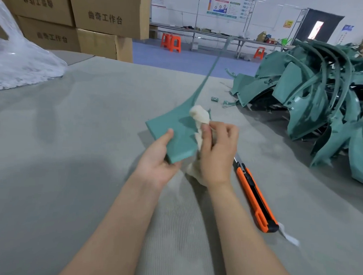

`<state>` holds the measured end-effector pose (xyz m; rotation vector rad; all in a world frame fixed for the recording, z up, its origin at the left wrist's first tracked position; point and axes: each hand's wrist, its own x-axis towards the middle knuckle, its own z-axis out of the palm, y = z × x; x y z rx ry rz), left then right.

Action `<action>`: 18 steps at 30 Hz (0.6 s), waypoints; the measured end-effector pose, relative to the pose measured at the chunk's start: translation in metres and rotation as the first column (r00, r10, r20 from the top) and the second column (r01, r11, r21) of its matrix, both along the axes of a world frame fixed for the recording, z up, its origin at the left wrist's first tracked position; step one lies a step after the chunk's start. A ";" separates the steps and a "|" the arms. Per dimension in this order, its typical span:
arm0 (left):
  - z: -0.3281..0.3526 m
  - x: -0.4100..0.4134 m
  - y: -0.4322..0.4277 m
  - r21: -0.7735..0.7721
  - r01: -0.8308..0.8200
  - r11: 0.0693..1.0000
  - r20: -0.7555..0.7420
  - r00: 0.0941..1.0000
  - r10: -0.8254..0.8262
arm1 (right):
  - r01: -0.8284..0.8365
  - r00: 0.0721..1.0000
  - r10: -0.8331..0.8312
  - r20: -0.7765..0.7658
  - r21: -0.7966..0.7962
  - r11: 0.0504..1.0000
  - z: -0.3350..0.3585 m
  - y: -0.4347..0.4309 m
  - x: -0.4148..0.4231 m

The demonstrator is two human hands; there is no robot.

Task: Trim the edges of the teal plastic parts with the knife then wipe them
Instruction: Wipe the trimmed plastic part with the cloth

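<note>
Near the middle of the grey, fabric-covered worktop [72, 132], the left hand [158, 163] grips the broad flat end of a teal part [172, 126], with the thumb pressed on its top face and the fingers curled underneath. From that wide end the part narrows into a long thin strip that runs away toward the far edge of the worktop. The right hand [217, 151] is clenched round a crumpled white cloth [200, 115]. One bunched end sticks up past the fingertips and lies against the part's upper surface, while the other end hangs out below the palm. Just to the right of that hand an orange and black knife [255, 196] lies flat on the worktop, apart from both hands, its blade end pointing toward the far side. A small white scrap [288, 235] sits at its near end. A tangled pile of teal parts [313, 91] fills the far right corner. Clear plastic wrap [17, 63] is heaped at the far left corner, with cardboard boxes [98, 15] stacked behind it. Orange stools [171, 42] stand on the floor beyond the far edge.
</note>
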<state>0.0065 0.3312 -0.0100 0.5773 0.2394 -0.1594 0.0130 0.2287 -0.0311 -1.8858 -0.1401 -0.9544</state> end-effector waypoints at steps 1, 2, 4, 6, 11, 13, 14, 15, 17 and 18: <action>-0.001 -0.001 -0.003 0.071 -0.003 0.997 -0.005 1.000 0.004 | 0.025 0.999 -0.024 -0.024 0.009 1.000 -0.001 -0.007 0.003; -0.002 -0.002 -0.006 0.175 -0.012 0.984 0.009 1.000 0.010 | 0.053 0.997 -0.051 -0.050 0.030 0.998 -0.002 -0.014 0.005; -0.006 -0.001 -0.006 0.385 -0.057 0.921 0.054 0.998 0.039 | 0.171 0.980 -0.151 -0.132 0.156 0.973 -0.004 -0.028 0.011; -0.007 0.001 0.001 0.512 -0.128 0.850 0.109 0.991 0.083 | 0.324 0.935 -0.253 -0.250 0.304 0.896 0.000 -0.045 0.017; -0.006 0.003 0.006 0.715 -0.196 0.671 0.209 0.976 0.062 | 0.125 0.990 -0.104 -0.091 0.279 0.952 0.019 -0.034 0.002; -0.004 -0.001 0.001 0.698 -0.200 0.688 0.269 0.963 0.007 | -0.114 0.992 0.116 -0.040 0.063 0.992 0.021 -0.010 -0.004; -0.003 -0.003 0.001 0.672 -0.202 0.712 0.314 0.949 -0.027 | -0.206 0.977 0.200 -0.081 -0.084 0.975 0.019 0.000 -0.006; -0.002 -0.004 0.002 0.648 -0.204 0.733 0.353 0.934 -0.052 | -0.251 0.965 0.226 -0.130 -0.218 0.943 0.016 0.007 -0.005; 0.001 -0.006 0.005 0.642 -0.214 0.736 0.389 0.918 -0.072 | -0.196 0.974 0.138 -0.178 -0.370 0.908 0.007 0.007 0.002; 0.001 -0.007 0.006 0.665 -0.219 0.714 0.387 0.919 -0.077 | -0.138 0.977 0.061 -0.203 -0.393 0.909 0.004 0.003 0.007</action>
